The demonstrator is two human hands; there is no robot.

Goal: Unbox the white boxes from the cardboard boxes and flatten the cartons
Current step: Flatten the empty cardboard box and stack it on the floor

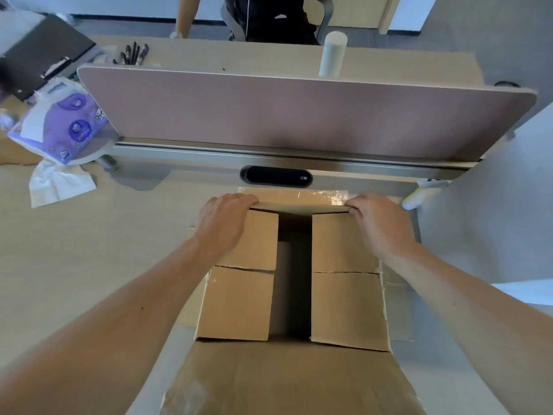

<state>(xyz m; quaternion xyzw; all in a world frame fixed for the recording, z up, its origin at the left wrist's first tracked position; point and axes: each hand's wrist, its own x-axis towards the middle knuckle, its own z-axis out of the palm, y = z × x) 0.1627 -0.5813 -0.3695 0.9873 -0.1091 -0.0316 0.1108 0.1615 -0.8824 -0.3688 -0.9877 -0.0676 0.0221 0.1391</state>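
Two paper things, far left: a purple tissue pack (61, 127) on a raised ledge, and a crumpled tissue (59, 184) on the desk (89, 265) below it.
Far-left corner: a black folder (45, 52), with pens (134, 53) to its right; fine detail is blurred.
Left hand (225, 226): fingers curled over the left end of the far flap (299, 202), gripping its edge.
Cardboard box (239, 304): on the near middle of the desk, mouth up. Whether its long axis runs left-right or near-far cannot be told.
Side flaps: folded inward, each creased across, leaving a dark gap (294, 295) running near to far.
Inside: something pale (282, 265) shows in the gap, too shadowed to name.
Near flap (284, 381): laid open towards the viewer, cut off by the picture's bottom edge.
Right hand (378, 226): fingers curled on the right end of the far flap, beside clear tape (329, 194).
Beyond the box: a black oval port (276, 176), then a pink partition (299, 115) spanning the desk.
Far right: a white cylinder (332, 53) behind the partition, and a white and yellow object (419, 194) near the right hand.
Far side: a seated person (269, 16), largely cut off.
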